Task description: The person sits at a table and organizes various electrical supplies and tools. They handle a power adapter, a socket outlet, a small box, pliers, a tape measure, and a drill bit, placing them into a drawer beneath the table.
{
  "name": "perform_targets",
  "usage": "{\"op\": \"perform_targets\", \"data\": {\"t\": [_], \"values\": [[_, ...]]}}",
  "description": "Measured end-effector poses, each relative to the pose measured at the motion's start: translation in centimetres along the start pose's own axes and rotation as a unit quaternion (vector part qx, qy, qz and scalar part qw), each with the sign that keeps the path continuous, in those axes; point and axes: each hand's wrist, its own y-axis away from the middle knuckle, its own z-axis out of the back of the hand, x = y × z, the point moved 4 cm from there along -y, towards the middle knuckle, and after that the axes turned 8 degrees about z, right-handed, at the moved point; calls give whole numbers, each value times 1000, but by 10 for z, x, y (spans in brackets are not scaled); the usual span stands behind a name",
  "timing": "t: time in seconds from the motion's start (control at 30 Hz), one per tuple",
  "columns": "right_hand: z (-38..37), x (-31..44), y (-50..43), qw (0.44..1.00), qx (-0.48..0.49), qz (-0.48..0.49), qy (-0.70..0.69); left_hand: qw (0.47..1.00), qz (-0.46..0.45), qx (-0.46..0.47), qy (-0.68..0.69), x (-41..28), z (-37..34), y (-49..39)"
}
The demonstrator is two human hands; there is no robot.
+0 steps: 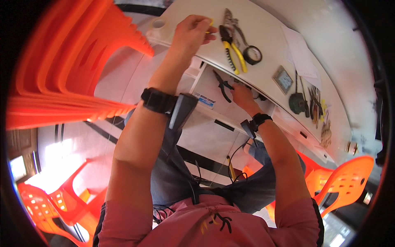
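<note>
My left hand (195, 29) is raised above the white tabletop (265, 40), its fingers closed on a thin yellow piece (211, 23) that looks like wire. Just right of it lie yellow-and-black-handled pliers (231, 51), a metal cutting tool (229, 18) and a roll of black tape (253, 55). My right hand (243, 96) reaches into the open drawer (213, 112) under the tabletop. Its fingertips meet one handle of dark-handled pliers (221, 85); whether they grip it is hard to tell. Other small items behind this hand are mostly hidden.
A small blue-and-white box (205, 101) lies in the drawer. Along the table are a square plate (282, 79), paper sheets (301, 57), a dark green tool (298, 102) and several hand tools (315, 103). Stacked orange chairs (71, 55) stand close on the left, another orange chair (348, 182) at right.
</note>
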Motion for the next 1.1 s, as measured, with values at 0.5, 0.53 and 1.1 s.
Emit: {"op": "perform_targets", "data": {"t": [0.5,0.53,1.1], "values": [[-40,-6,-53,918,55,-232,-317,997,-57,-57,17,5,-2,-4],[-37,-4,-55,923,37,-232,-304,997,-56,-51,25,1,-2,-4],[-59,-12,-49,955,-37,-213,-204,999,5,-4,50,-9,-3,5]]}}
